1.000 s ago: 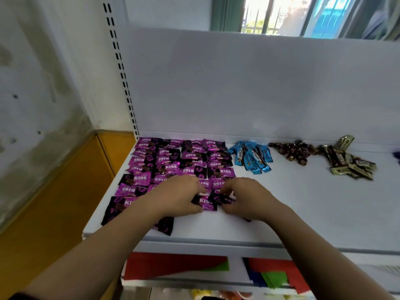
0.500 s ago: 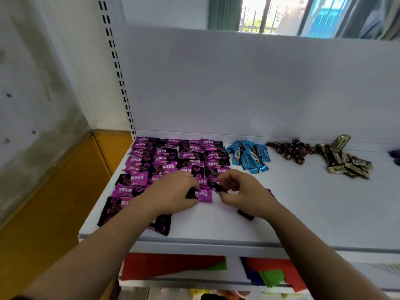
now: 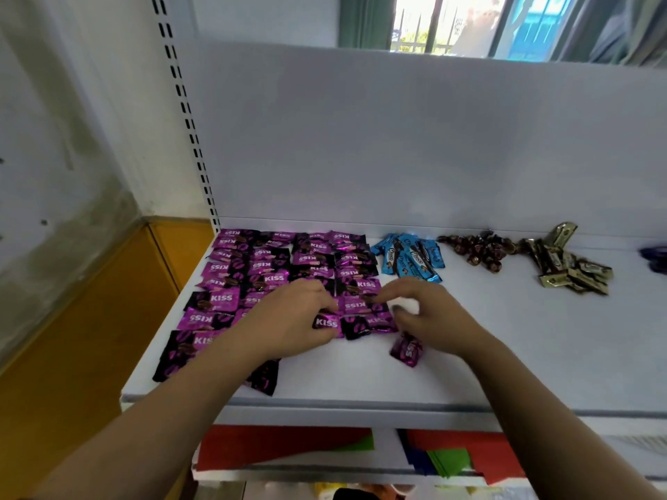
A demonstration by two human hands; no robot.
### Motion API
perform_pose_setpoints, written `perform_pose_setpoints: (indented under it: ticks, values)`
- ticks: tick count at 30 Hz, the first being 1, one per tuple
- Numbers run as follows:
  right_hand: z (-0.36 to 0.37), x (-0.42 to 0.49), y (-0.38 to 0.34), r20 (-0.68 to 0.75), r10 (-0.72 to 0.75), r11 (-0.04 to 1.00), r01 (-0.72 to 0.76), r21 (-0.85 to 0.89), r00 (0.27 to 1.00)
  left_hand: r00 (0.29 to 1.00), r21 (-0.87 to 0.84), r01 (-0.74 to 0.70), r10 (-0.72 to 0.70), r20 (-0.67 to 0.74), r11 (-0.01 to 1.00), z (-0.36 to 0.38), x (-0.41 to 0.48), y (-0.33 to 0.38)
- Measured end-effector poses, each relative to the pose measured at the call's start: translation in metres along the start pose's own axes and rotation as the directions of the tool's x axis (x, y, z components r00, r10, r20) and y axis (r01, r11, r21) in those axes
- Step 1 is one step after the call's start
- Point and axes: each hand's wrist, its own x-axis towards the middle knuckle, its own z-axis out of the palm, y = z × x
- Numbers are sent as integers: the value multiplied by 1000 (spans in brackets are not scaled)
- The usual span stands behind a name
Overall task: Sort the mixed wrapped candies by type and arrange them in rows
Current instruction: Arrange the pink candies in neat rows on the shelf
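Note:
Purple KISS candies [image 3: 274, 279] lie in rows on the left of the white shelf [image 3: 523, 348]. My left hand [image 3: 288, 319] pinches one purple KISS candy [image 3: 326, 323] at the front of the rows. Beside it lies another purple candy [image 3: 368, 325], free of my fingers. My right hand [image 3: 433, 315] arches over the rows' right end with fingers relaxed, its fingertips near a candy [image 3: 355, 305]. A loose purple candy [image 3: 407, 351] lies under that hand's wrist.
Along the back stand separate heaps: blue Choco candies [image 3: 409, 259], brown twist-wrapped candies [image 3: 480, 249], gold-and-dark candies [image 3: 572, 270]. A dark blue item [image 3: 655, 258] shows at the right edge. Coloured paper sheets [image 3: 288, 447] lie on the lower shelf.
My right hand set its purple candy down at the front row and let go. The left hand shifted onto the neighbouring candy. The loose candy now shows beside my right wrist.

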Motion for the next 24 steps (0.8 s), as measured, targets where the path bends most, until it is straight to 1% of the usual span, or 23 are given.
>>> perform_pose_setpoints:
  ticks: [1,2,4,6,8,10,13,16,19,21,24]
  values:
    - [-10,-2,6,-25,41,999,-41,-1,999,1000,-20,-18,18,-16,1000,-2,2,10]
    - [-19,-4,14,-13,88,995,-88,-37,996,999,-35,-42,41,-29,999,-3,5,22]
    - [-31,-9,30,91,191,975,-178,-134,977,995,-33,-96,95,-26,995,1,14,50]
    - [-34,-15,40,182,248,958,-213,-193,952,992,18,-128,128,2,992,10,24,78]
    - [-32,-22,44,205,237,958,-194,-210,950,991,121,-136,134,30,983,21,32,102]
    - [-33,-28,45,166,223,961,-188,-204,960,991,217,-135,129,38,967,30,36,118]
    - [-34,-37,46,130,235,956,-205,-211,963,990,259,-142,143,15,955,41,36,124]
    - [-35,-49,46,109,238,956,-213,-201,965,981,205,-191,195,1,960,44,27,115]
    - [-30,-58,38,118,211,968,-190,-165,970,972,105,-232,228,51,967,38,10,97]
    - [-23,-61,31,123,185,977,-170,-126,975,975,55,-215,211,70,975,32,-4,83]
    - [-10,-61,20,137,149,987,-141,-71,979,987,14,-140,138,87,990,22,-25,66]
